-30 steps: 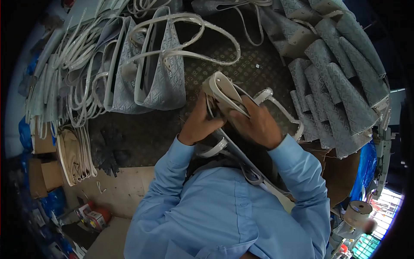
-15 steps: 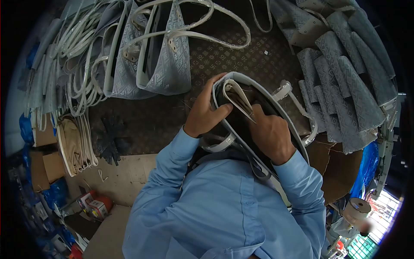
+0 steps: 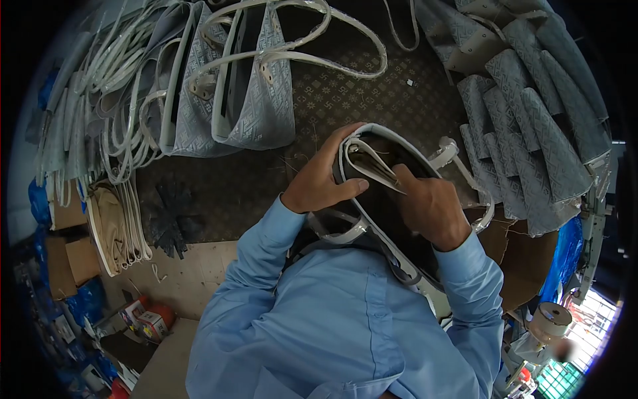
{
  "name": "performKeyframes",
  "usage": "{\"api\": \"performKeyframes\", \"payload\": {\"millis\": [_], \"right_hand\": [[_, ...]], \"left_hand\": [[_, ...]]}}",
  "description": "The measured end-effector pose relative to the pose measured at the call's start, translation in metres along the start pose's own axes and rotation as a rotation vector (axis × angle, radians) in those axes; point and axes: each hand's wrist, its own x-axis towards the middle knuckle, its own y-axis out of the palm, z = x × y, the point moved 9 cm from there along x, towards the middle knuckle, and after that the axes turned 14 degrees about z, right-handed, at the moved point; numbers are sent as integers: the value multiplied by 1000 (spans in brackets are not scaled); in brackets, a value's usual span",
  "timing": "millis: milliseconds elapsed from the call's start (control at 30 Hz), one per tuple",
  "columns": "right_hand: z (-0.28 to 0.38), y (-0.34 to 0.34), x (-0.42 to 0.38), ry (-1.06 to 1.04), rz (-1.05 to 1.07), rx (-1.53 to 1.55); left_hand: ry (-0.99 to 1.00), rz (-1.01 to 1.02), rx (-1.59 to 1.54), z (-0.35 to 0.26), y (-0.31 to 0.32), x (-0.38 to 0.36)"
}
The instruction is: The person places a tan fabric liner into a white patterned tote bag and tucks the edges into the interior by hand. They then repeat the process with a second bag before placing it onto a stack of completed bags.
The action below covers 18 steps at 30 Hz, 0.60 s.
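A grey handbag [image 3: 376, 129] stands mouth-up against my front, its dark inside showing. My left hand [image 3: 325, 176] is closed around the bag's left end, with the thumb over the near rim. Reaching into the mouth, my right hand [image 3: 432, 209] pinches one end of a cream-edged, folded inner piece [image 3: 375, 167], perhaps a pocket. Its right fingertips are partly hidden. One plastic-wrapped handle [image 3: 464, 174] sticks out on the far side, and another handle [image 3: 349, 225] hangs on the near side below my left hand.
Grey patterned bags [image 3: 262, 113] with wrapped handles stand at the upper left. Patterned grey pieces [image 3: 525, 133] are piled at the right. A black glove-like item [image 3: 171, 213] and beige zippered pieces [image 3: 113, 226] lie left. A cardboard box [image 3: 528, 259] is at the right.
The handbag's upper end has shifted slightly down and right. My right hand has moved a little right with the inner piece's end, and my left hand keeps hold of the rim.
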Motion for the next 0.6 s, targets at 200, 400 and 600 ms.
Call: {"api": "performKeyframes", "payload": {"millis": [200,400,600], "right_hand": [[-8,0,-1,-6,51,9],[-10,1,1,-56,5,28],[-8,-2,-10,-112,-10,51]], "left_hand": [[6,20,47,-1,-2,1],[-12,4,63,-4,0,1],[32,-100,-123,-3,10,-5]]}}
